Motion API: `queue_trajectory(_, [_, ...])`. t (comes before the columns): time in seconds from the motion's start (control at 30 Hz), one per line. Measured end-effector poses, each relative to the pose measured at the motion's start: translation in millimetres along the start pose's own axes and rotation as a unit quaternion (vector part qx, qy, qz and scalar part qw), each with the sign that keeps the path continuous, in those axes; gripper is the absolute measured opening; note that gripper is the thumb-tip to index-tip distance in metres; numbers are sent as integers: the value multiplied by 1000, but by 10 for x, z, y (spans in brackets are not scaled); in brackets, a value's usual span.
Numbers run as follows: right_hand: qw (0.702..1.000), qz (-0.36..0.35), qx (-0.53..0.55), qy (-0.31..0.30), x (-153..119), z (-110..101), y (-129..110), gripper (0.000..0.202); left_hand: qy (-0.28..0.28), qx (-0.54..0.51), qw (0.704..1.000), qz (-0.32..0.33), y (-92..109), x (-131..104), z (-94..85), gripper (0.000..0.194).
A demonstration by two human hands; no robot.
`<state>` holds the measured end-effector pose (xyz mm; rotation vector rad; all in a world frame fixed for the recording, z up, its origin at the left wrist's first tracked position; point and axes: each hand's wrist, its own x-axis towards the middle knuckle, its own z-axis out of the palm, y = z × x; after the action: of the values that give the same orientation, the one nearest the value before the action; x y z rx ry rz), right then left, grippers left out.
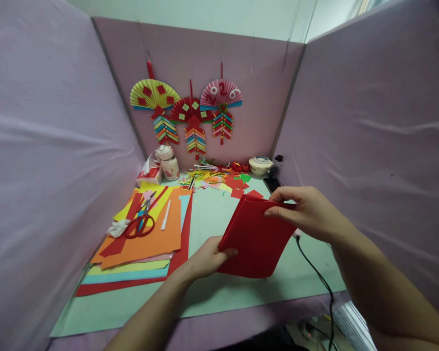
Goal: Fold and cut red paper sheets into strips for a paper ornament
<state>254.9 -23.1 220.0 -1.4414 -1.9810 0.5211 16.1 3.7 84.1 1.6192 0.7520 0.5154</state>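
Observation:
A folded sheet of red paper (256, 239) is held up, tilted, above the front of the table. My left hand (212, 258) grips its lower left edge, thumb on the near face and fingers behind. At its upper right corner, my right hand (303, 212) pinches the paper between thumb and fingers. The layers part slightly along the top edge. To the left of my hands, scissors with red handles (139, 226) and a white pen (166, 215) lie on a stack of coloured paper (161, 243).
Paper scraps (212, 180) are heaped at the back, near a lidded bowl (260, 165), a white jar (169, 165) and a tissue box (149, 174). Paper fan decorations (195, 109) hang on the back wall. A black cable (320, 275) runs over the right front edge. Cloth walls enclose both sides.

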Motion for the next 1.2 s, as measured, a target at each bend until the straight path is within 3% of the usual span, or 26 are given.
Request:
queue_trajectory(0.17, [1000, -5, -9, -28, 84, 36, 43, 20, -97, -114, 988, 30, 109, 96, -77, 49])
queue_trajectory(0.33, [996, 48, 44, -60, 195, 8, 129, 24, -106, -208, 972, 33, 263, 188, -45, 50])
queue_trajectory(0.57, [970, 133, 160, -126, 269, -132, 199, 33, -130, -289, 948, 15, 404, 64, 113, 50])
queue_trajectory(0.63, [969, 143, 164, -120, 318, -54, 329, 32, -113, -338, 934, -7, 350, 69, 149, 53])
queue_trajectory(0.73, [969, 133, 166, -122, 399, 230, 655, 32, -67, -372, 924, -60, 136, 145, 173, 55])
queue_trajectory(0.93, [953, 151, 198, -173, 463, 827, 1255, 35, 0, -303, 942, -144, -325, 276, 137, 57])
queue_trajectory(1.03, [953, 105, 195, -205, 523, 907, 1324, 35, 9, -279, 948, -152, -388, 279, 114, 54])
queue_trajectory(1.2, [947, 60, 224, -222, 667, 1017, 1210, 37, -8, -223, 961, -164, -389, 257, 93, 47])
